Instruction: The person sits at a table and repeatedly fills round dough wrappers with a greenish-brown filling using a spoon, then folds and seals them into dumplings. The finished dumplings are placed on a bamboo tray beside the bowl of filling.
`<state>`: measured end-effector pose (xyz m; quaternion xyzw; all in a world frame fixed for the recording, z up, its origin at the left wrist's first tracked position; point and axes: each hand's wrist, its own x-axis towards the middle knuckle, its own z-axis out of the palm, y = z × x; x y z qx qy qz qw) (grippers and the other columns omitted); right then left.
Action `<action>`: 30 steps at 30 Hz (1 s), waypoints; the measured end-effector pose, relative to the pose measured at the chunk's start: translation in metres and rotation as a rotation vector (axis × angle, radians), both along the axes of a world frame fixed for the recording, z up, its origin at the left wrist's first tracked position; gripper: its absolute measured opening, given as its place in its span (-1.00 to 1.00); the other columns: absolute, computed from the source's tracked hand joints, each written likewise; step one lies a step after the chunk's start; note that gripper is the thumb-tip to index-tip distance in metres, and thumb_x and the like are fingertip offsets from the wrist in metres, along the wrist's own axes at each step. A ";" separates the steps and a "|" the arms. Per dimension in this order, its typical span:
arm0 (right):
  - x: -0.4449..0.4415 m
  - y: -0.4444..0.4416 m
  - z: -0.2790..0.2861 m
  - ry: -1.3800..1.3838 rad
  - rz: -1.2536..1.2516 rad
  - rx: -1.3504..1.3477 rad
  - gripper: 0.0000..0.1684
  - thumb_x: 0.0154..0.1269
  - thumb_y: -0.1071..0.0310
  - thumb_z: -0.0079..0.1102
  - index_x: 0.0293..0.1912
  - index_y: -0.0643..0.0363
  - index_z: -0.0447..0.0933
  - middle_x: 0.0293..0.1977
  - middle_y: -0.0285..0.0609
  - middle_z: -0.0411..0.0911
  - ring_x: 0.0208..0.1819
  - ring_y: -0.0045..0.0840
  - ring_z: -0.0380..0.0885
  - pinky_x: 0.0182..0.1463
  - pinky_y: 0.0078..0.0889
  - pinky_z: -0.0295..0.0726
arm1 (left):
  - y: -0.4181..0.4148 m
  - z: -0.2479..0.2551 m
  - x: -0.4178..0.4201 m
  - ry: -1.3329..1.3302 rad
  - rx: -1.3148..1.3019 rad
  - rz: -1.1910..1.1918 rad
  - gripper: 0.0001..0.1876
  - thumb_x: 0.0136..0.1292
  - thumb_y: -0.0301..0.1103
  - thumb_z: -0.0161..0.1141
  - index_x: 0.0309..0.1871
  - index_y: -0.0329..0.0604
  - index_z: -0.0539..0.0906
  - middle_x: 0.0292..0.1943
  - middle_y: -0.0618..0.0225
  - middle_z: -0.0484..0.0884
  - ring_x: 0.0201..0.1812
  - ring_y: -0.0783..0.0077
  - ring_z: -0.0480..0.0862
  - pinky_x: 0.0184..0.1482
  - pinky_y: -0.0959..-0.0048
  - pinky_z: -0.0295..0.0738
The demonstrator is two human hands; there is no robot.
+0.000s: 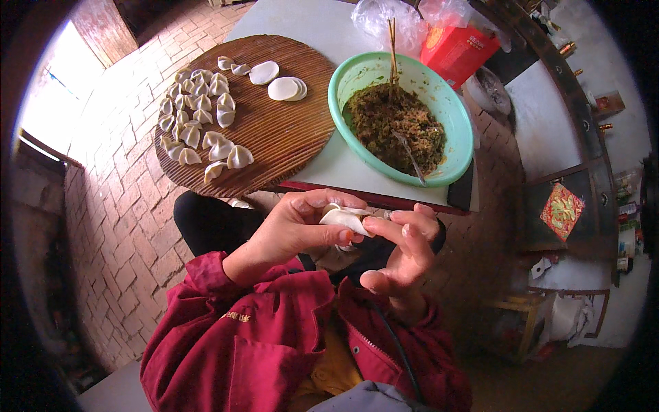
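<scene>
My left hand [304, 219] holds a partly folded dumpling [344, 218] between thumb and fingers, in front of the table edge. The fingertips of my right hand [409, 242] touch the dumpling's right end, its thumb apart from it. Past my hands, a green plastic basin [337, 110] holds minced filling [391, 123], with chopsticks [393, 51] standing in it and a metal spoon [409, 157] leaning in it. To its left, a round ridged wooden board [288, 129] bears several folded dumplings [220, 147] on its left part and round dough wrappers [283, 88] near its far side.
The white table [314, 159] carries the board and the basin. Behind the basin are a clear plastic bag [383, 26] and a red box [455, 54]. A dark cabinet [535, 221] with a red diamond-shaped ornament [562, 211] stands at the right. Brick floor [139, 206] shows at the left.
</scene>
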<state>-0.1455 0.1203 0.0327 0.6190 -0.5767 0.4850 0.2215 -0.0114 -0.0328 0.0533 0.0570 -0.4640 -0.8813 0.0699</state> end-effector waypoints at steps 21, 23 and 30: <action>0.003 -0.008 -0.012 -0.134 0.060 0.038 -0.29 0.39 -0.23 0.01 0.19 0.20 0.36 -0.07 -0.27 0.67 0.05 -0.38 0.40 0.27 -0.06 0.19 | 0.001 -0.005 0.001 -0.021 -0.048 0.110 -0.59 0.22 -0.54 0.33 0.14 -0.34 0.56 -0.05 0.26 0.69 -0.03 0.49 0.67 0.06 0.46 0.58; 0.002 -0.007 -0.013 -0.154 0.057 0.005 -0.35 0.41 -0.15 0.00 0.20 0.20 0.35 -0.09 -0.27 0.69 0.04 -0.39 0.41 0.28 -0.07 0.18 | 0.001 -0.004 0.000 -0.040 -0.039 0.127 -0.59 0.15 -0.47 0.40 0.08 -0.31 0.60 -0.03 0.24 0.69 -0.02 0.44 0.65 0.08 0.39 0.56; 0.001 -0.008 -0.012 -0.202 0.047 0.014 -0.41 0.42 -0.07 -0.05 0.16 0.23 0.38 -0.13 -0.28 0.70 0.01 -0.40 0.40 0.28 -0.03 0.21 | -0.002 -0.011 -0.001 0.000 0.036 0.098 -0.63 0.26 -0.57 0.29 0.14 -0.33 0.57 -0.08 0.27 0.70 -0.06 0.50 0.69 0.05 0.48 0.58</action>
